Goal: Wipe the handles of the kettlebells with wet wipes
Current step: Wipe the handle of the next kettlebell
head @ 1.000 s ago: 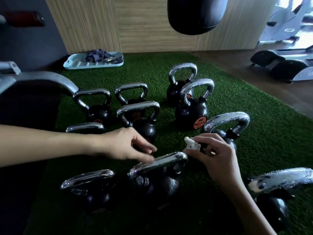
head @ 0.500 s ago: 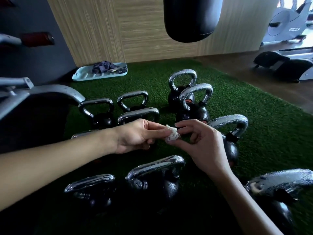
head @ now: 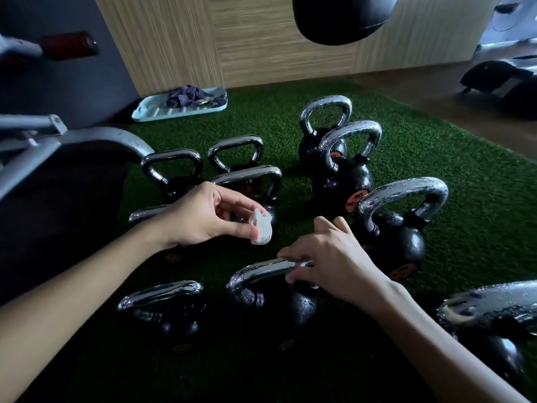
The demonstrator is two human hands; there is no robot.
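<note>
— So, where's the wet wipe (head: pixel 261 231) just now?
— Crumpled into a wad and pinched between thumb and fingertips of the left hand (head: pixel 203 218), held above the green turf (head: pixel 436 146), apart from the handles.
— And the right hand (head: pixel 331 257)?
— Fingers curled round the right end of the chrome handle (head: pixel 255 270) on the near middle kettlebell (head: pixel 279 306). The other kettlebells (head: pixel 343 181) stand close around it, some handles beaded with droplets.
</note>
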